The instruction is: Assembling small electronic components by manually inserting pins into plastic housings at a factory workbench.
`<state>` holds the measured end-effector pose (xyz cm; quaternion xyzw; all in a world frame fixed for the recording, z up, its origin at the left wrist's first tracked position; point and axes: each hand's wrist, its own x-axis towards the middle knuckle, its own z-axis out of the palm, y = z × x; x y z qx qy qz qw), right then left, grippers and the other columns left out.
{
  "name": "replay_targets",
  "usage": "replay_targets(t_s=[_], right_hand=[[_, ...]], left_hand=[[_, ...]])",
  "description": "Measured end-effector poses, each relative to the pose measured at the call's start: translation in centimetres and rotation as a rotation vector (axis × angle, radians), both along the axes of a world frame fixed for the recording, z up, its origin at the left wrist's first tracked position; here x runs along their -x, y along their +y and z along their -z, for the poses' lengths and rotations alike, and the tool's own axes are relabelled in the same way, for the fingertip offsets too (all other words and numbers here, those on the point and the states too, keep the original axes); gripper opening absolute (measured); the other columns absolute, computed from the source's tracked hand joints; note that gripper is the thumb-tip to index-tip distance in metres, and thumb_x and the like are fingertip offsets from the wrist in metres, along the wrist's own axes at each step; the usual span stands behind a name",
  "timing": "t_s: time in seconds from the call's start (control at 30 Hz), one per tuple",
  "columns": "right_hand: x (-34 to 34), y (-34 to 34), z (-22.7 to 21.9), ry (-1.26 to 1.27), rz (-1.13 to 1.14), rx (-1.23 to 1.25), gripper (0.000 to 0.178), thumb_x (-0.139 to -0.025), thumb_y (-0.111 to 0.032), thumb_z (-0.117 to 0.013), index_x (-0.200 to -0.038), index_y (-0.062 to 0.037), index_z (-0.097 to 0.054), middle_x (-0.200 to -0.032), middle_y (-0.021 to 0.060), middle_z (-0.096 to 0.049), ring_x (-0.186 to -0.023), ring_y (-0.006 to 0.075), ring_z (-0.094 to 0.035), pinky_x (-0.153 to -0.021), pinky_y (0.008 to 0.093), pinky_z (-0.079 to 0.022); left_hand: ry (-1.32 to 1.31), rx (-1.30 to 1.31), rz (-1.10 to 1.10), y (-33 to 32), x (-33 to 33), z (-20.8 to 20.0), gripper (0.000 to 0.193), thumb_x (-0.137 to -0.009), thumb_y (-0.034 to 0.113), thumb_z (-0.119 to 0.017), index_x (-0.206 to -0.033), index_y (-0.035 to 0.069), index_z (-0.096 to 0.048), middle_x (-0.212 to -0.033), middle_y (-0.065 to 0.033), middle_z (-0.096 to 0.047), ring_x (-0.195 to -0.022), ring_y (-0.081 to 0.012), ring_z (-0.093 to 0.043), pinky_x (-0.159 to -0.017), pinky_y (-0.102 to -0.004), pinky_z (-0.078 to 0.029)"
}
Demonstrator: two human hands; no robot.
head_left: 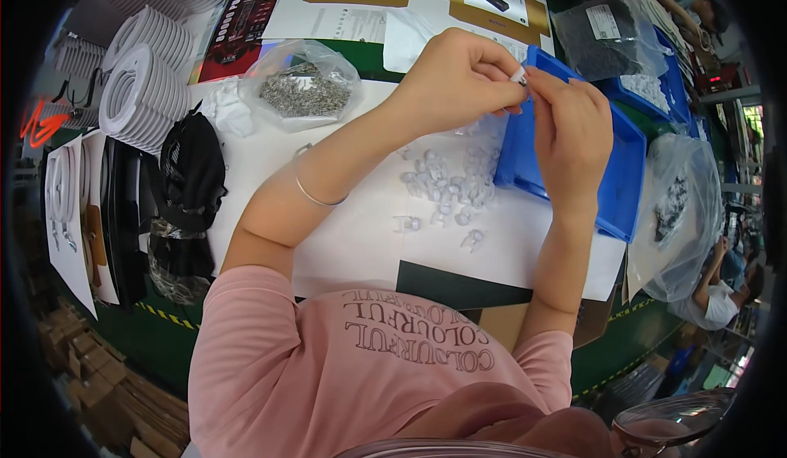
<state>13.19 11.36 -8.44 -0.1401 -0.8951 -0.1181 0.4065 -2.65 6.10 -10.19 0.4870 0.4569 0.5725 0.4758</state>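
My left hand (459,81) is closed, pinching a small white plastic piece (517,74) between thumb and fingers. The fingertips of my right hand (575,126) are pressed together at the same piece, with a tiny dark or metallic bit beside it. Whether the right fingers hold a part of their own is too small to tell. Both hands are raised over the near-left wall of a blue plastic bin (630,175). Below them, a loose pile of small translucent white plastic clips (443,181) lies on white paper (352,249).
An open clear bag of small metal parts (303,93) sits left of my left forearm. Stacked white rings (143,97) and a black bag (193,171) stand farther left. On the right are a second blue bin (656,97) and clear plastic bags (680,212). Printed cardboard (426,3) lies at the back.
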Motion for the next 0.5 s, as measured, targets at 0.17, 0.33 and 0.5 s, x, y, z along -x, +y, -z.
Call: replay_targets(t_s=[0.17, 0.33, 0.5], right_hand=[[-0.02, 0.12, 0.04, 0.005, -0.002, -0.037, 0.016, -0.075, 0.000, -0.063, -0.089, -0.0065, -0.060, -0.087, 0.0024, -0.067, -0.072, 0.0171, -0.061, -0.075, 0.0312, -0.047], [-0.25, 0.28, -0.17, -0.002, -0.010, -0.049, 0.018, -0.073, 0.001, -0.063, -0.088, -0.0064, -0.060, -0.088, 0.0024, -0.067, -0.072, 0.0169, -0.061, -0.074, 0.0305, -0.046], [-0.11, 0.01, -0.03, 0.008, -0.001, -0.004, 0.018, -0.072, 0.002, -0.062, -0.088, -0.0066, -0.060, -0.089, 0.0019, -0.067, -0.073, 0.0169, -0.061, -0.073, 0.0287, -0.045]], left_hand=[[-0.035, 0.030, 0.019, -0.17, 0.06, -0.29, 0.013, -0.078, 0.001, -0.062, -0.090, -0.007, -0.063, -0.078, -0.0118, -0.067, -0.070, -0.0147, -0.066, -0.062, -0.0233, -0.054], [-0.191, 0.040, 0.061, -0.02, -0.02, -0.46, 0.015, -0.074, 0.002, -0.063, -0.085, -0.008, -0.061, -0.077, -0.0152, -0.066, -0.069, -0.0192, -0.068, -0.061, -0.0247, -0.055], [-0.295, 0.074, 0.131, -0.16, 0.41, -0.58, 0.016, -0.076, 0.002, -0.063, -0.088, -0.009, -0.062, -0.080, -0.0156, -0.066, -0.072, -0.0195, -0.067, -0.063, -0.0247, -0.055]])
